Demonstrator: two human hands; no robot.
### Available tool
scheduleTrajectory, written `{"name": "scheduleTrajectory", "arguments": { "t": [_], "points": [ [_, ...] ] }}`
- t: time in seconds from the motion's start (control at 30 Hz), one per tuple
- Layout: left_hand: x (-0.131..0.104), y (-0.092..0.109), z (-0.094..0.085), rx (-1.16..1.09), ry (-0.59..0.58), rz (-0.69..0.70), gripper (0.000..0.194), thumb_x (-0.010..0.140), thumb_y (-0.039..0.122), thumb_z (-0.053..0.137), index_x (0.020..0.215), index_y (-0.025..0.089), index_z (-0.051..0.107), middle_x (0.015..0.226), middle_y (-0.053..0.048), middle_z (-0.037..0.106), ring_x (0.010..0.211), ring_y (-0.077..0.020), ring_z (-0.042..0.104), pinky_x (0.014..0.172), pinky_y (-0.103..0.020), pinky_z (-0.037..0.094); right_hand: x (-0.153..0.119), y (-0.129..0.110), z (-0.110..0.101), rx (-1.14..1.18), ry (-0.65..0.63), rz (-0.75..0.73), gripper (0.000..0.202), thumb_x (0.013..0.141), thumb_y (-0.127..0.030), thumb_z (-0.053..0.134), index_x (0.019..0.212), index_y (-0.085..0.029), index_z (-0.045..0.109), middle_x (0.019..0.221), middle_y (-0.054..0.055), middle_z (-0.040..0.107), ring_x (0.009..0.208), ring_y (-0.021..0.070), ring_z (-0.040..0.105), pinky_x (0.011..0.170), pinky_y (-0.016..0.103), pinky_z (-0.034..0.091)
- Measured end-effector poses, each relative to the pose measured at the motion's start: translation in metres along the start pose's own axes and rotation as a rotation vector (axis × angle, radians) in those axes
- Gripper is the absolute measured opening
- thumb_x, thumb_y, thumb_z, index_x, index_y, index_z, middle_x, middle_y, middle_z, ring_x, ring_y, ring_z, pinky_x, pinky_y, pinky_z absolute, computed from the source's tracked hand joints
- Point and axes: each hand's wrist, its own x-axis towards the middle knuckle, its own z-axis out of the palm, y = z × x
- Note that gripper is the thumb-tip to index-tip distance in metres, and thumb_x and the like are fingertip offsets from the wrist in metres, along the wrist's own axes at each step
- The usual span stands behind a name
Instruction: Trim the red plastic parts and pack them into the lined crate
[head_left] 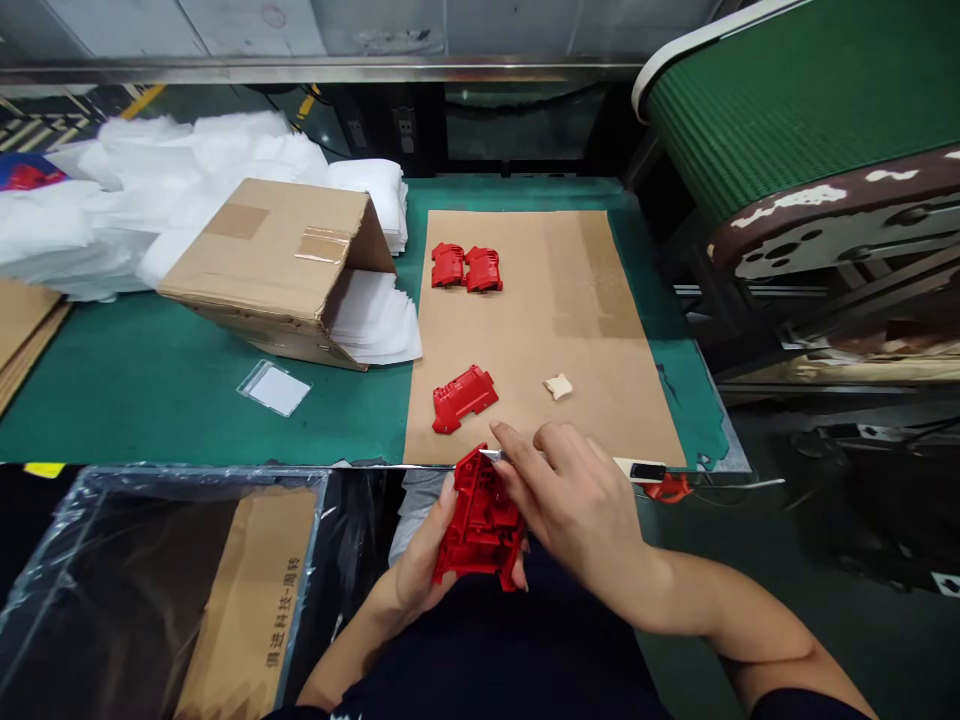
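just in front of the dark shirt, the left hand [420, 565] is cradling a red housing [480, 560] from the side and beneath, its grip wrapping the part; the hollow side is facing upward, probably so the worker can see into it. the right hand [574, 500] is holding a slim tool [491, 455], its grip closed around it, the pale tip sitting at the housing's upper end. the forefinger is lying forward, seemingly for fine control; the thumb is hiding from view.

to the left, below the desk [150, 400], a plastic-lined bin [217, 477] is holding a printed cardboard piece [255, 570].

on the desk's near part, a loose red part [465, 398] and a cream scrap [558, 386] are lying on a brown sheet [555, 330], which is likely guarding them from scratches. a clear sleeve [274, 388] is enclosing a white card.

farther off, a carton [255, 240] is resting on its side, its mouth facing right, perhaps for easy reach; white sheets [379, 320] are jutting from it. two red pieces [466, 268] are sitting side by side, and a white pile [195, 170] is spreading behind the carton.
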Motion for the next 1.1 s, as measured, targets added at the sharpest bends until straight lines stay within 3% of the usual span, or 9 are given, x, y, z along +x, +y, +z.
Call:
{"name": "scheduleTrajectory", "arguments": {
  "t": [0.3, 0.53, 0.67, 0.8, 0.9, 1.0, 1.1],
  "points": [
    [0.004, 0.004, 0.002, -0.003, 0.016, -0.03, 0.05, 0.086, 0.053, 0.059, 0.122, 0.019, 0.066, 0.108, -0.008, 0.074, 0.111, -0.0297, 0.065, 0.095, -0.04, 0.054, 0.004, 0.004, 0.001, 0.065, -0.026, -0.006, 0.029, 0.103, -0.026, 0.037, 0.113, -0.016, 0.063, 0.07, 0.003, 0.051, 0.066, 0.0162, 0.043, 0.058, 0.029, 0.031],
    [0.002, 0.015, 0.005, -0.008, -0.126, -0.12, 0.066, 0.082, 0.065, 0.057, 0.119, 0.012, 0.066, 0.099, -0.013, 0.074, 0.098, -0.0307, 0.069, 0.089, -0.04, 0.055, 0.028, 0.027, 0.015, 0.032, -0.101, 0.096, 0.034, 0.103, -0.032, 0.034, 0.107, -0.017, 0.065, 0.073, 0.004, 0.051, 0.07, 0.0185, 0.047, 0.06, 0.03, 0.032],
    [-0.001, 0.018, 0.004, -0.051, -0.152, -0.146, 0.068, 0.083, 0.067, 0.053, 0.118, 0.01, 0.066, 0.095, -0.014, 0.074, 0.09, -0.0302, 0.07, 0.082, -0.041, 0.056, 0.036, 0.031, 0.006, 0.279, -0.18, 0.079, 0.034, 0.103, -0.033, 0.034, 0.111, -0.017, 0.063, 0.08, 0.004, 0.053, 0.072, 0.0176, 0.05, 0.063, 0.029, 0.037],
    [0.0, 0.02, 0.0, -0.04, -0.111, -0.098, 0.062, 0.086, 0.063, 0.052, 0.119, 0.013, 0.066, 0.091, -0.011, 0.074, 0.084, -0.0275, 0.071, 0.076, -0.038, 0.056, 0.043, 0.021, 0.001, 0.73, -0.347, 0.001, 0.024, 0.101, -0.034, 0.043, 0.109, -0.018, 0.06, 0.09, 0.004, 0.059, 0.078, 0.0145, 0.055, 0.068, 0.026, 0.042],
    [0.004, 0.024, -0.002, -0.052, -0.141, -0.119, 0.062, 0.088, 0.064, 0.047, 0.119, 0.013, 0.065, 0.087, -0.008, 0.072, 0.082, -0.0263, 0.071, 0.073, -0.035, 0.055, 0.058, 0.026, 0.03, 0.904, -0.396, 0.053, 0.021, 0.099, -0.033, 0.048, 0.089, -0.019, 0.06, 0.08, 0.001, 0.059, 0.07, 0.0125, 0.054, 0.063, 0.024, 0.04],
    [0.007, 0.026, -0.007, -0.1, -0.144, -0.127, 0.068, 0.085, 0.068, 0.049, 0.119, 0.011, 0.063, 0.083, -0.009, 0.071, 0.078, -0.0263, 0.07, 0.071, -0.035, 0.055, 0.077, 0.054, 0.086, 0.591, -0.299, 0.282, 0.021, 0.097, -0.027, 0.046, 0.081, -0.019, 0.058, 0.072, 0.001, 0.056, 0.064, 0.0146, 0.049, 0.059, 0.027, 0.035],
    [0.004, 0.024, -0.021, -0.114, -0.065, -0.105, 0.07, 0.086, 0.067, 0.048, 0.127, 0.012, 0.058, 0.085, -0.01, 0.07, 0.074, -0.0239, 0.07, 0.072, -0.035, 0.054, 0.087, 0.089, 0.138, 0.279, -0.346, 0.311, 0.017, 0.09, -0.015, 0.043, 0.087, -0.016, 0.06, 0.089, 0.01, 0.06, 0.079, 0.0212, 0.053, 0.068, 0.031, 0.038]
  ]
}}
